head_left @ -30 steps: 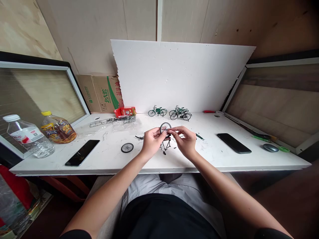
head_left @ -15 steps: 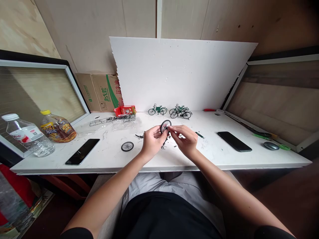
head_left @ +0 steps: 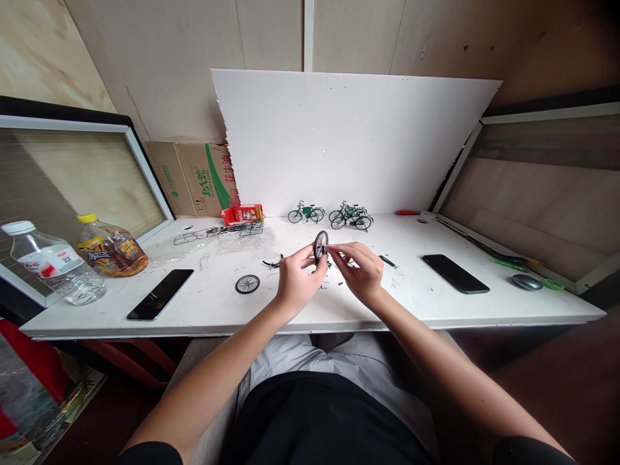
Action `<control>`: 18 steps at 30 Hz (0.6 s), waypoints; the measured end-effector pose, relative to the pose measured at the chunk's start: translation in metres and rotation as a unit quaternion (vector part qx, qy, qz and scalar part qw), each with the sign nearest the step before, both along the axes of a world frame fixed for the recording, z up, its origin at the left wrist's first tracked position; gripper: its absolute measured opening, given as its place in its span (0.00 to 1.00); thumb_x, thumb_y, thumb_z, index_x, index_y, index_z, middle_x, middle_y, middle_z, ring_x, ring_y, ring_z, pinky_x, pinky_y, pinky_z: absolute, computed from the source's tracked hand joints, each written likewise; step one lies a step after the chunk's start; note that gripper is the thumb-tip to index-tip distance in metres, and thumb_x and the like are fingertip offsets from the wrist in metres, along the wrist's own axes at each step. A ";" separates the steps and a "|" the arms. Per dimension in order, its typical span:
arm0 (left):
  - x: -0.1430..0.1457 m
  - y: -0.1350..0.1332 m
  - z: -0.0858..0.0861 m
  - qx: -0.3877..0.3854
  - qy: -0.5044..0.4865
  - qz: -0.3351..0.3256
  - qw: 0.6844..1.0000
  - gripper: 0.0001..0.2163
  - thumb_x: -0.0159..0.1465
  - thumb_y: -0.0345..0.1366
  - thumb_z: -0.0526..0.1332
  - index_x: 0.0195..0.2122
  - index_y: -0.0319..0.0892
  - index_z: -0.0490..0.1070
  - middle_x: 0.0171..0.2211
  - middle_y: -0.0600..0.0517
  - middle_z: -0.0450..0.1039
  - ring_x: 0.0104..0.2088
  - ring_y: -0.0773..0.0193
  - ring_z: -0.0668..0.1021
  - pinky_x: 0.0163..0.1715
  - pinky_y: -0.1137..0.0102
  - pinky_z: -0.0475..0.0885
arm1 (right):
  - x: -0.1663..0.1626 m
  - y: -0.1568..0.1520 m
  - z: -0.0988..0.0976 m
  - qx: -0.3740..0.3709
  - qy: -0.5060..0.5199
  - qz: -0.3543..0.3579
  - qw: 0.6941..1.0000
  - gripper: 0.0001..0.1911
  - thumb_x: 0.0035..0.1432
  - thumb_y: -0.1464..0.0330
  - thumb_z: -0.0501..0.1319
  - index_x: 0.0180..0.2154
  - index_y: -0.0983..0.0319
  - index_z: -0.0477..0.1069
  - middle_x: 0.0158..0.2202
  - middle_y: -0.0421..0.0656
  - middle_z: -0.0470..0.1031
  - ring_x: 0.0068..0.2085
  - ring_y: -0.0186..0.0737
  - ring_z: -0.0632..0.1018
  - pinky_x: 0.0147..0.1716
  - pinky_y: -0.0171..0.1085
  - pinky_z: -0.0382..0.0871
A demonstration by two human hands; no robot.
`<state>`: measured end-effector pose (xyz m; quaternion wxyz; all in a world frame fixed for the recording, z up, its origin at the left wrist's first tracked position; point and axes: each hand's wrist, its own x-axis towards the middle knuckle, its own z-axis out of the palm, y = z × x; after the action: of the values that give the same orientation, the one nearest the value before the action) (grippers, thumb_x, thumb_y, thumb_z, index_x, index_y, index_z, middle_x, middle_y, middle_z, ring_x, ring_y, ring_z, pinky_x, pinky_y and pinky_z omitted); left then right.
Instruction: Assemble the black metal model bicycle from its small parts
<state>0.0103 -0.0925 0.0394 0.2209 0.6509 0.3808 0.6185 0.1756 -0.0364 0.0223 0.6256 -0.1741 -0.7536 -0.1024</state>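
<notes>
My left hand (head_left: pixel 298 276) grips a small black spoked model bicycle wheel (head_left: pixel 320 247) between thumb and fingers, raised over the table and turned nearly edge-on. Close against the wheel's hub, my right hand (head_left: pixel 362 271) is pinched; whatever its fingertips hold is too small to make out. A second spoked wheel (head_left: pixel 247 284) lies flat to the left of my hands. Just beyond my left hand rests a thin black part (head_left: pixel 272 263), partly covered. Beyond my right hand lies a small dark green piece (head_left: pixel 387 261).
Assembled model bicycles, one green bicycle (head_left: pixel 306 212) among them, stand by the white board (head_left: pixel 358 142). Black part frames (head_left: pixel 217 232) lie at back left beside a red packet (head_left: pixel 242 214). Phones (head_left: pixel 161 294) (head_left: pixel 455 274), bottles (head_left: pixel 58 261) and a mouse (head_left: pixel 527 282) occupy the sides.
The wheel has turned from facing me more broadly to nearly edge-on and shifted slightly left. Both hands stay in almost the same place.
</notes>
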 end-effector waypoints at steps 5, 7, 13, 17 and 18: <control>-0.001 0.001 -0.001 0.028 0.037 0.025 0.999 0.04 0.68 0.33 0.64 0.41 0.41 0.79 0.36 0.48 0.84 0.40 0.55 0.88 0.39 0.71 0.81 | 0.000 0.000 0.000 -0.008 0.005 -0.015 1.000 0.11 0.66 0.75 0.68 0.47 0.55 0.80 0.38 0.44 0.85 0.34 0.42 0.82 0.32 0.42 0.77; -0.001 0.001 -0.002 0.038 0.043 0.029 0.998 0.05 0.68 0.31 0.64 0.42 0.41 0.79 0.36 0.49 0.85 0.41 0.54 0.88 0.40 0.71 0.81 | 0.000 0.001 -0.001 -0.007 0.001 -0.015 1.000 0.09 0.66 0.74 0.69 0.45 0.57 0.79 0.37 0.44 0.85 0.33 0.42 0.82 0.32 0.42 0.77; 0.001 0.002 -0.004 0.060 0.062 0.036 0.996 0.07 0.67 0.30 0.64 0.45 0.41 0.80 0.38 0.49 0.86 0.42 0.54 0.88 0.42 0.69 0.81 | 0.001 0.003 -0.002 -0.019 0.004 -0.022 1.000 0.03 0.68 0.71 0.68 0.42 0.58 0.76 0.35 0.44 0.83 0.31 0.40 0.79 0.29 0.40 0.73; 0.001 0.002 -0.007 0.067 0.072 0.038 0.994 0.08 0.67 0.30 0.64 0.46 0.41 0.81 0.39 0.49 0.86 0.41 0.55 0.88 0.42 0.70 0.82 | 0.001 0.002 -0.002 -0.032 0.014 -0.025 0.999 0.03 0.68 0.70 0.68 0.40 0.58 0.75 0.33 0.43 0.81 0.28 0.38 0.75 0.27 0.39 0.70; 0.002 0.002 -0.007 0.066 0.074 0.038 0.994 0.08 0.68 0.30 0.64 0.46 0.42 0.81 0.39 0.49 0.86 0.41 0.55 0.88 0.41 0.70 0.81 | 0.001 0.002 -0.002 -0.033 0.015 -0.026 0.999 0.04 0.68 0.70 0.68 0.39 0.58 0.74 0.32 0.43 0.81 0.27 0.37 0.74 0.26 0.38 0.69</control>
<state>0.0118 -0.0902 0.0322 0.1249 0.6931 0.3785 0.6006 0.1769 -0.0343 0.0205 0.6281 -0.2158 -0.7420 -0.0915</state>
